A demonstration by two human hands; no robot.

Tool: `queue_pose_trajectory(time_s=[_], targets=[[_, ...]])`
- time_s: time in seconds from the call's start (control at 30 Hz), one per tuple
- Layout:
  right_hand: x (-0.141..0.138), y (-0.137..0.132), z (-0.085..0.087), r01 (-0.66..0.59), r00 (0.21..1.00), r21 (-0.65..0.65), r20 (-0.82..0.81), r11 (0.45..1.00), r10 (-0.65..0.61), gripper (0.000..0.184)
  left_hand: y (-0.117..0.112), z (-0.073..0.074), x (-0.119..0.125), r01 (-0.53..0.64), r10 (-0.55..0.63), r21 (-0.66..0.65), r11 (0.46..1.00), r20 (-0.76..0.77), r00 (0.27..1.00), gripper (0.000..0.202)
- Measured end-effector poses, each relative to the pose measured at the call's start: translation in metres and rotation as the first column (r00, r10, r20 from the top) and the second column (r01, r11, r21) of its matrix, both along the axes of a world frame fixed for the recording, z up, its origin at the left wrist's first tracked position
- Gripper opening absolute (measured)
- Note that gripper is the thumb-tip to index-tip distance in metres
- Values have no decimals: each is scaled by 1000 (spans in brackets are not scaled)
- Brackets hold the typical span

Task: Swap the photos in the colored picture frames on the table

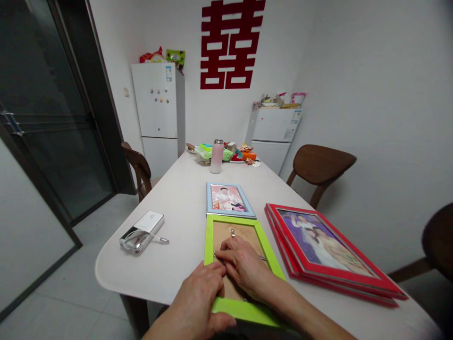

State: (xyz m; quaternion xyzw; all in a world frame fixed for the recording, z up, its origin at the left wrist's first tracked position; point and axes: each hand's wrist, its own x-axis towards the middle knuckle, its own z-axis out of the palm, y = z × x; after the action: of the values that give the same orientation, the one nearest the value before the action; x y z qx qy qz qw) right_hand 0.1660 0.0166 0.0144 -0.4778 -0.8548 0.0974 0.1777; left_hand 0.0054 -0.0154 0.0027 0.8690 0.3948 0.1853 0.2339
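Observation:
A lime-green picture frame (209,236) lies face down at the table's near edge, its brown backing board (244,229) up. My left hand (200,297) grips the frame's lower left corner, thumb by the bottom edge and fingers over the left side. My right hand (244,264) reaches across the backing, fingers bent together, with a fingertip on a small metal tab (214,255) at the left inner edge. Another metal tab (263,258) shows at the right edge, and a metal hanger (232,232) sits near the top. Both palms hide part of the board.
A light-blue picture frame (208,200) touches the green one's far edge. Red picture frames (283,245) are stacked at right. On the left lies a power bank (150,222) with a white cable. Farther back stand a pink bottle (217,158) and colourful packages (247,156). Chairs (318,163) flank the table.

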Motion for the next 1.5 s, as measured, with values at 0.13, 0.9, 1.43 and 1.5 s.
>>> queue_pose_trajectory(time_s=[0.13,0.9,1.43,1.5], targets=[[15,11,0,118,989,65,-93,991,-112,24,0,-1,-1,11,-11,-13,1000,-4,1000,39],[27,92,-11,561,827,-40,-1,827,-562,28,15,-12,-3,113,-88,249,962,-109,990,53],[60,-10,30,447,730,11,-582,894,-358,23,5,-9,15,111,-73,473,874,-99,992,20],[68,-34,29,458,455,-119,-820,881,-347,19,5,5,9,64,-63,421,905,-15,998,26]])
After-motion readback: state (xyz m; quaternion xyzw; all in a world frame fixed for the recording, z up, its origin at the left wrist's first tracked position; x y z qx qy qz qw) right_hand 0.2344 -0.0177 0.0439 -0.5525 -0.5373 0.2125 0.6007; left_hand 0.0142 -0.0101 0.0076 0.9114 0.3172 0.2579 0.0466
